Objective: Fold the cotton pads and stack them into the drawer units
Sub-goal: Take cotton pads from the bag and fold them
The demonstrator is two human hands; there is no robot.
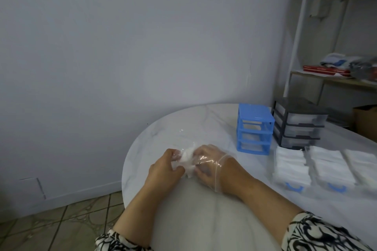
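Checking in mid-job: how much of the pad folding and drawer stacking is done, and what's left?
Looks done: three pulled-out drawers on the table hold white pad stacks; the black drawer unit has its drawers in, with white showing inside. In hand: left hand and gloved right hand pinch one cotton pad between them. Left: the blue drawer unit stands with open slots.

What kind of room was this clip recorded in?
Probably a room in a home or small workshop, not a factory: a round white marble-patterned table stands against a plain wall, a white-framed wooden shelf unit holds odds and ends, and the floor has patterned tiles.
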